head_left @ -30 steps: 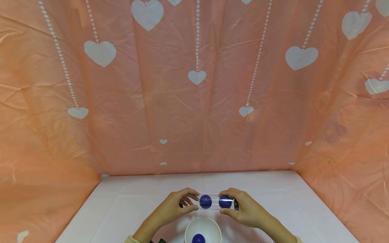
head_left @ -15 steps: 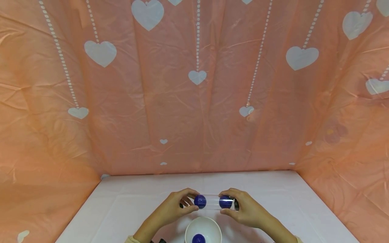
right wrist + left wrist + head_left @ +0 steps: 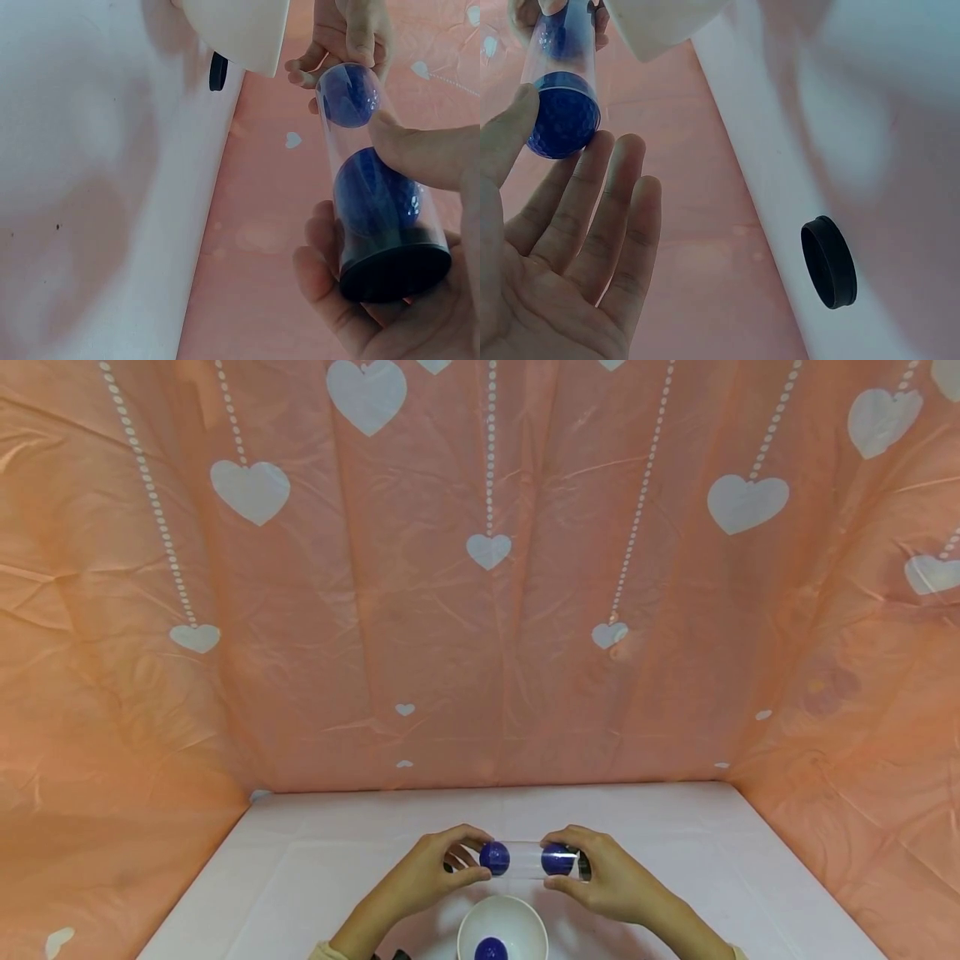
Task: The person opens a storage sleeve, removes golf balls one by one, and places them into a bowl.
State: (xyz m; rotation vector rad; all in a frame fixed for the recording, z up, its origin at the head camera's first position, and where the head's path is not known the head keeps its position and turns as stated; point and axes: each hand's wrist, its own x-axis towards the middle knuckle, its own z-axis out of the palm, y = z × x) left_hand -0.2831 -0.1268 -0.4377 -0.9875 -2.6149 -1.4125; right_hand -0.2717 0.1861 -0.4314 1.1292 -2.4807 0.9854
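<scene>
A clear plastic tube lies level between both hands above the table, holding two dark blue dimpled balls. My right hand grips its black-capped end, thumb and fingers wrapped round the wall by one ball. At the uncapped mouth, the other blue ball bulges partly out. My left hand pinches that ball between thumb and fingertips, its remaining fingers extended. Below the tube a white bowl contains another blue ball.
A loose black cap stands on edge on the white tabletop, left of the bowl. Peach plastic sheeting printed with white hearts walls in the table at the back and both sides.
Inside the tube, the left-hand ball has rolled leftward to the open mouth and now meets the left fingertips. Both hands and the ball at the capped end stay where they were.
</scene>
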